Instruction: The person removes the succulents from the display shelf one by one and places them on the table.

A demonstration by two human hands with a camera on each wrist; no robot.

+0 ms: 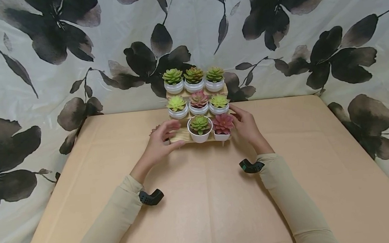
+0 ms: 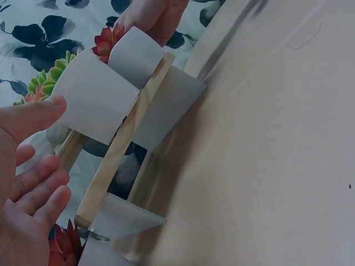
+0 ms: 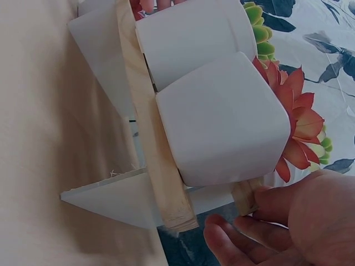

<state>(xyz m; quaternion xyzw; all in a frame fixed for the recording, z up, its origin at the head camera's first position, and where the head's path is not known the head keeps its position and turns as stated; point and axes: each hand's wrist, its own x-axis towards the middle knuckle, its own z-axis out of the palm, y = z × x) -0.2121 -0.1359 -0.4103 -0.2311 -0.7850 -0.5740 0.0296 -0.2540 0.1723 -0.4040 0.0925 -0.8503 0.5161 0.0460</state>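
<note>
Over at the left, a beige sleeve [image 1: 109,219] with a black device [image 1: 151,197] at its cuff runs up over the tabletop [image 1: 207,200], and here's the left hand [image 1: 160,143] at the front left corner of the wooden stand [image 1: 181,135]. Loose grip there: thumb and fingers wide apart, nothing held! A red succulent [image 2: 64,244] peeks out just beyond that hand, off the stand's left end (the head view hides most of it).

Now the stand itself, near the tabletop's far edge and about midway between the far corners. Lowest tier: bare wood at the left end, then a green succulent [image 1: 199,125] in a white pot mid-row; the left thumb comes close to that pot, but touching or not, I cannot tell. Middle tier, left to right: yellow-green [image 1: 176,103], pink [image 1: 199,99], yellow-green again. Top tier: three green succulents [image 1: 193,75] in a row, a floral cloth [image 1: 207,21] behind them.

Across to the right end, a pinkish-red succulent [image 1: 223,124] sits at the lowest tier's right corner, and right beside it comes the right hand [image 1: 249,126]. Narrow grip on this side: thumb and fingers pinch the end of a wooden slat [image 3: 246,197]!
</note>
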